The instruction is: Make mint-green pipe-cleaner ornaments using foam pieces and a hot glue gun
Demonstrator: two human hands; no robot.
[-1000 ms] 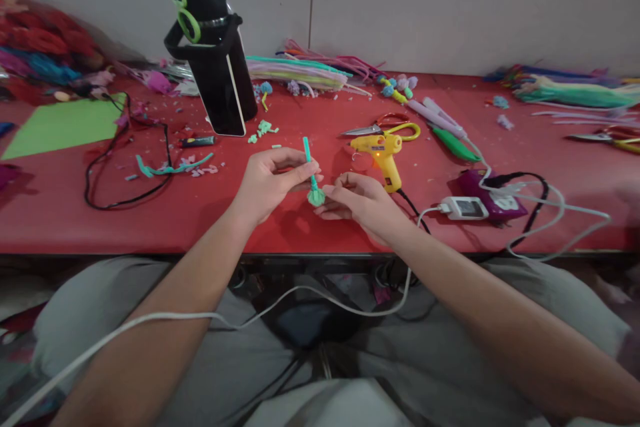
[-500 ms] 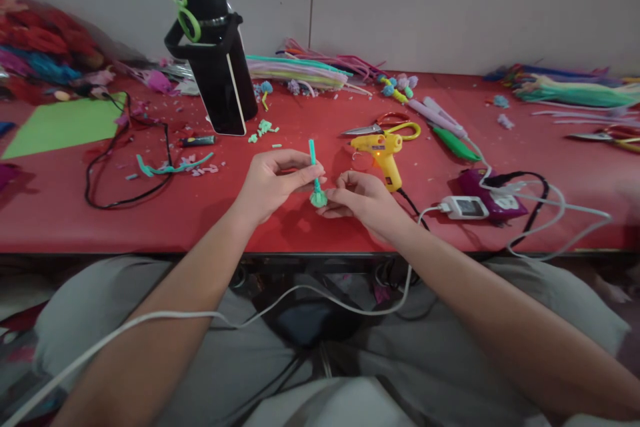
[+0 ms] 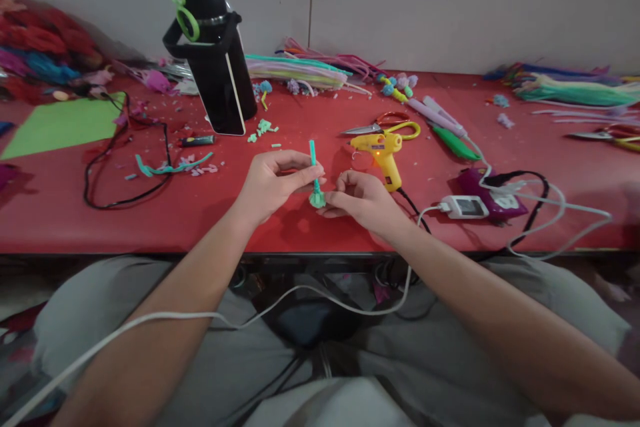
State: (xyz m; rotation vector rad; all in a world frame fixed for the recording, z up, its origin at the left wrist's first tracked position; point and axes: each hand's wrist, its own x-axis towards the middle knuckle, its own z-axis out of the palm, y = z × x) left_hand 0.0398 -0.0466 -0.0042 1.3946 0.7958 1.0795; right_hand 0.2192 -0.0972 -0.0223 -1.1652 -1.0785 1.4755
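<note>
Between my hands, above the red table's front part, a green fuzzy piece [image 3: 317, 197] hangs bottom-down from an upright teal stem. My left hand [image 3: 278, 180] pinches the stem between thumb and fingertips, and the stem's top sticks up past them. The thumb and fingers of my right hand [image 3: 361, 200] are pressed on the right edge of the green piece. A yellow glue gun [image 3: 384, 155] with a small orange light lies just beyond my right hand.
Scissors [image 3: 410, 129] lie behind the glue gun. A black bottle [image 3: 213, 33] stands at the back left. Pipe-cleaner bundles [image 3: 300, 72] lie along the wall. A purple pouch [image 3: 505, 205] and white cables sit at right. A green sheet [image 3: 65, 125] lies at left.
The green piece has turned slightly and shifted a little left at its lower end. Both hands keep their hold and have barely moved.
</note>
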